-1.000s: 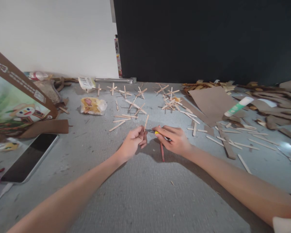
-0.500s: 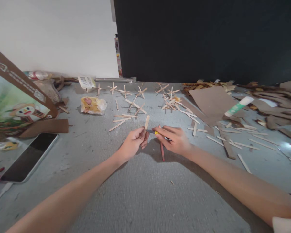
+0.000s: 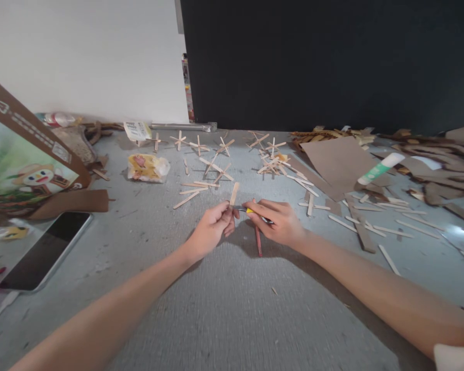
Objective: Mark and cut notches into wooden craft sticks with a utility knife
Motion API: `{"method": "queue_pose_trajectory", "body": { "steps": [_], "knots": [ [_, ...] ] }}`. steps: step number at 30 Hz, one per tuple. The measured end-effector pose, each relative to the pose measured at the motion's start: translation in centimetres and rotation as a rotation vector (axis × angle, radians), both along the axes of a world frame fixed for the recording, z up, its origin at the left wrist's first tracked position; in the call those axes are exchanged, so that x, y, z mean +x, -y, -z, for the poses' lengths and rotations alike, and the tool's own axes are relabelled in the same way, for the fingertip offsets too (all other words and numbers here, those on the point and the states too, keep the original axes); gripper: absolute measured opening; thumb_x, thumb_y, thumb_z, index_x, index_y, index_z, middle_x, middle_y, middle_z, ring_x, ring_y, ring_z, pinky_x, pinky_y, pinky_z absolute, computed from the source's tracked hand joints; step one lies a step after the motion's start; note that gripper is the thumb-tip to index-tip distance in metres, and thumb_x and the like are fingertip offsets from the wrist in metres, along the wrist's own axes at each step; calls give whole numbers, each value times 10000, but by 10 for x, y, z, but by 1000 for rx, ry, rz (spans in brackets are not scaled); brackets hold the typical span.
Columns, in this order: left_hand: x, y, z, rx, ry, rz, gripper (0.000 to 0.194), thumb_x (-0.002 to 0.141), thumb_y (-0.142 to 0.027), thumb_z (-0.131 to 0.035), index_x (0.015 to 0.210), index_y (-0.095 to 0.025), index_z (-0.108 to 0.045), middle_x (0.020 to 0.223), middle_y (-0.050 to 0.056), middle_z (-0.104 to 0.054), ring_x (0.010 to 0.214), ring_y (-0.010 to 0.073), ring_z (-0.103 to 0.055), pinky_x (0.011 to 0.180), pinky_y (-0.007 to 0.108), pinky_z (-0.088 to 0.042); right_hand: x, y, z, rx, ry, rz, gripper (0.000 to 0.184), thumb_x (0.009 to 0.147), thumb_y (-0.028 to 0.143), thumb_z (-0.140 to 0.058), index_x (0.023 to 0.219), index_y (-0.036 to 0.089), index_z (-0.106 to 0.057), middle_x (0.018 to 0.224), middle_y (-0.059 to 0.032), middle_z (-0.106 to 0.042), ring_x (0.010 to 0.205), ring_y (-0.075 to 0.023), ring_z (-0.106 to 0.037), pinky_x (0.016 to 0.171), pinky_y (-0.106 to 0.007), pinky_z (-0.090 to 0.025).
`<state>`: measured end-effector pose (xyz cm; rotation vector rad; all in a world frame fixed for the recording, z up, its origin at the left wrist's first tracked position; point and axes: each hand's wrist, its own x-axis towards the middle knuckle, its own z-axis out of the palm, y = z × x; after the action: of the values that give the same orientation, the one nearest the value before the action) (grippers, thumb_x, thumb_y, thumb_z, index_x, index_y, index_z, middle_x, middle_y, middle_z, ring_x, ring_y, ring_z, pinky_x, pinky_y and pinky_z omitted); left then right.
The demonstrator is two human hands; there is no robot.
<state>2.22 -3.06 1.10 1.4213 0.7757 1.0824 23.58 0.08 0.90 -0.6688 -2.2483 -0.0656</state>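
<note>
My left hand is closed on a wooden craft stick, which points up and away from the fingertips. A yellow-handled craft knife is gripped in my right hand. Its metal blade meets the stick just above my left fingers; how deep it goes cannot be made out. Below my right hand lies a reddish pencil-like stick, partly hidden by the fingers. Beyond both hands are several craft sticks crossed into star-like shapes, and a few loose sticks lie to the left.
On the left are a phone with a cable, a printed paper bag and a yellow packet. To the right lie brown cardboard, a glue stick and scattered sticks. A black panel stands behind.
Hardly anything differs. The craft stick and knife blade have shifted very slightly against each other; both hands keep their hold.
</note>
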Motion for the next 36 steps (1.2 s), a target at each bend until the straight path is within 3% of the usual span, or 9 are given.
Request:
{"method": "queue_pose_trajectory", "body": {
  "steps": [11, 20, 36],
  "knots": [
    [2, 1, 2, -4, 42, -58, 461, 966, -636, -567, 851, -191, -539, 563, -78, -390, 510, 102, -364, 544, 269, -330, 2, -1, 1, -7, -3, 15, 306, 1085, 289, -477, 1096, 148, -749, 695, -26, -637, 559, -129, -552, 532, -268, -414],
    [0, -1, 13, 13, -4, -95, 432, 1008, -617, -508, 895, -201, -543, 575, -78, -383, 514, 108, -371, 552, 268, -328, 1, -1, 0, -13, -7, 30, 311, 1092, 303, -470, 1081, 159, -746, 688, -18, -638, 562, -125, -544, 538, -264, -406],
    [3, 0, 12, 22, -5, -126, 444, 1006, -627, -504, 918, -194, -556, 569, -88, -345, 500, 102, -333, 507, 244, -325, -1, 4, -1, -52, -15, 66, 326, 1095, 306, -453, 1069, 169, -747, 666, -10, -627, 551, -122, -558, 542, -261, -410]
  ]
}}
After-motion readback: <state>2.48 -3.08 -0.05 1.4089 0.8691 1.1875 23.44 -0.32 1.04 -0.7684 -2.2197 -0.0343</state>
